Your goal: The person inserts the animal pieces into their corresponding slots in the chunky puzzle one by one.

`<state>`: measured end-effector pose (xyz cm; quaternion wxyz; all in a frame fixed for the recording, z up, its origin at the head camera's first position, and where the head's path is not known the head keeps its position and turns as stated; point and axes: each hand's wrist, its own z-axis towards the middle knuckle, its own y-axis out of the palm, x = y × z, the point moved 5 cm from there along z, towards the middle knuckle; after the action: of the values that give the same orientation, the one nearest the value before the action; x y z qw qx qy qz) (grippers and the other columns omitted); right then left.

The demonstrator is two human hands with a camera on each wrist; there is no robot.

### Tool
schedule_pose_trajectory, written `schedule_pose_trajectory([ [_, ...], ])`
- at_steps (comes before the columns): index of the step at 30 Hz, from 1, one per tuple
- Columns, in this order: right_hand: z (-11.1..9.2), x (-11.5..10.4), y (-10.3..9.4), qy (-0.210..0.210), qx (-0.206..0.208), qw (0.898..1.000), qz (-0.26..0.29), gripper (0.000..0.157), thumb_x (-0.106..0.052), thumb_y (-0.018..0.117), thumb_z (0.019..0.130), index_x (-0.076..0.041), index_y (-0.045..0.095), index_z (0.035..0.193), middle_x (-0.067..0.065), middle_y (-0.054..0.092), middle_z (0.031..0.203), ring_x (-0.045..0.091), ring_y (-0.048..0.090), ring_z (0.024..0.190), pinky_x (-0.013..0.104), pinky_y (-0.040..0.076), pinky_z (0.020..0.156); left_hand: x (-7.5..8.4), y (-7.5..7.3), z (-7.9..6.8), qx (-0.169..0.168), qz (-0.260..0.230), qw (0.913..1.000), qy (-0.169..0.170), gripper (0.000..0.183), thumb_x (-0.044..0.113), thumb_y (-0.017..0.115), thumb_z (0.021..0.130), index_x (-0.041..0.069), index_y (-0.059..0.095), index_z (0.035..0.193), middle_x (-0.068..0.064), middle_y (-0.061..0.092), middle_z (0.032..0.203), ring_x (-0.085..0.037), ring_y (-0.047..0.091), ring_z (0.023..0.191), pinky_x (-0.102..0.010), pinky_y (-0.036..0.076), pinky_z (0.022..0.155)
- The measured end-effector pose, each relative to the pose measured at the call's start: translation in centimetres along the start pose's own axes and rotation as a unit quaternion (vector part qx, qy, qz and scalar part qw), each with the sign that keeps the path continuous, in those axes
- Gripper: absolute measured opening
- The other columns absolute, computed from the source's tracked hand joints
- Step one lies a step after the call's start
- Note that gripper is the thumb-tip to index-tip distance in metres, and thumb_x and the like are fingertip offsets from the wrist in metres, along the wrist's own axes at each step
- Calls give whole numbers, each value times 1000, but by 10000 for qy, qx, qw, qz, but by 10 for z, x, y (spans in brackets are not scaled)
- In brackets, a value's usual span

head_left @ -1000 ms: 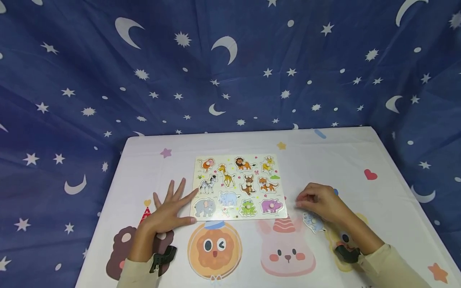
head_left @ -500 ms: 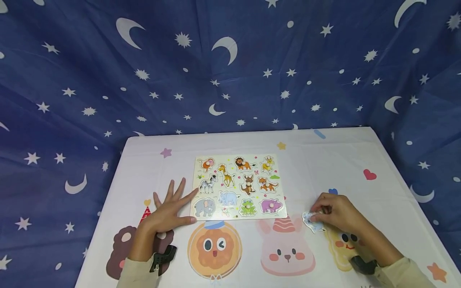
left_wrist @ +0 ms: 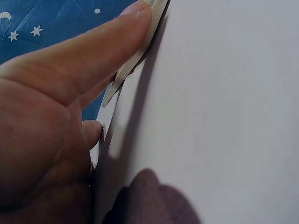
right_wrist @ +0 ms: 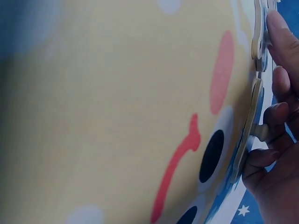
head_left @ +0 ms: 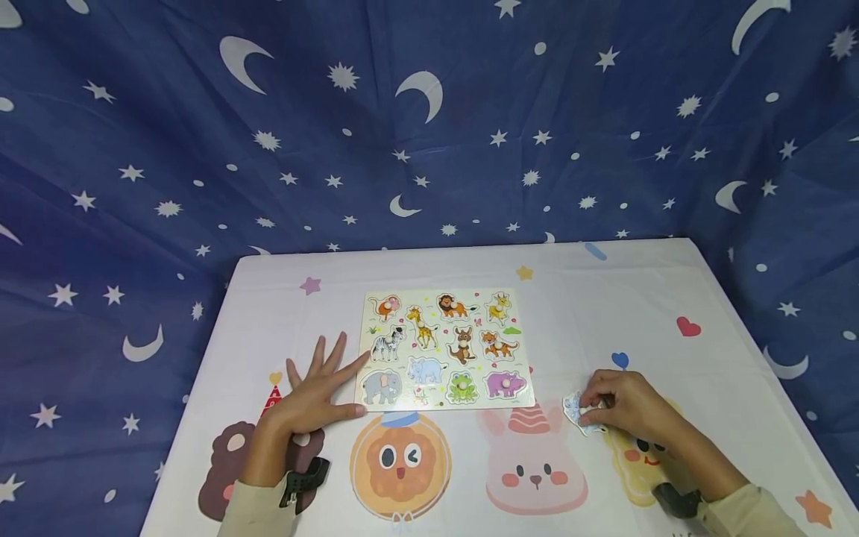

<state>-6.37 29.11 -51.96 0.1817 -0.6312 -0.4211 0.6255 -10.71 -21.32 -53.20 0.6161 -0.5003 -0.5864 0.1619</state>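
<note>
A wooden animal puzzle board (head_left: 432, 403) lies mid-table in the head view, with zebra, lion, frog and other animals on it. My left hand (head_left: 312, 395) rests at its left edge, fingers spread; the left wrist view has the thumb (left_wrist: 88, 63) against the board's side. Right of the board, my right hand (head_left: 631, 406) pinches a pale blue animal puzzle piece (head_left: 573, 407), partly hidden by the fingers. Two flat wooden pieces appear in the right wrist view: one near the thumb (right_wrist: 258, 37), the other, a knobbed piece (right_wrist: 245, 133), beside curled fingers.
A white tablecloth (head_left: 644, 298) printed with cartoon faces covers the table. Behind it hangs a dark blue curtain (head_left: 483, 186) with moons and stars. A black wrist device (head_left: 678, 500) is on the right wrist, another black device (head_left: 305, 483) on the left.
My right hand has moved right and toward me, onto the pale blue piece, and its thumb and fingers have closed on it. The left hand and the board stay in place.
</note>
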Motion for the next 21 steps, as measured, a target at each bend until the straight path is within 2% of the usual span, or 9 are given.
schedule_pose_trajectory([
  [3,-1,-1,0,-135,80,9999,6,16,-33,92,72,-30,77,78,-16,64,80,5,54,73,17,47,58,0,0,0,-25,-20,10000,11,93,59,78,80,33,37,159,-14,1,173,-49,-16,155,-85,-21,101],
  [10,-3,-4,2,-816,419,9957,100,19,-25,91,74,-30,73,79,-17,62,81,1,53,72,15,46,59,-1,-1,-1,3,20,10000,21,93,60,77,81,33,36,159,-14,1,173,-49,-16,155,-85,-21,101],
  [17,-2,-7,2,-1080,561,9924,156,20,-19,90,75,-26,73,83,-16,63,83,3,55,74,14,46,61,-2,1,-2,-33,-18,10000,0,93,60,78,80,33,37,159,-14,1,173,-49,-17,155,-85,-21,101],
  [21,5,-14,2,-1241,590,9905,84,19,-18,89,77,-26,73,85,-16,62,84,2,54,74,15,46,62,-1,1,-1,-21,2,10000,12,93,59,78,80,33,36,159,-13,1,174,-49,-16,155,-85,-21,101],
])
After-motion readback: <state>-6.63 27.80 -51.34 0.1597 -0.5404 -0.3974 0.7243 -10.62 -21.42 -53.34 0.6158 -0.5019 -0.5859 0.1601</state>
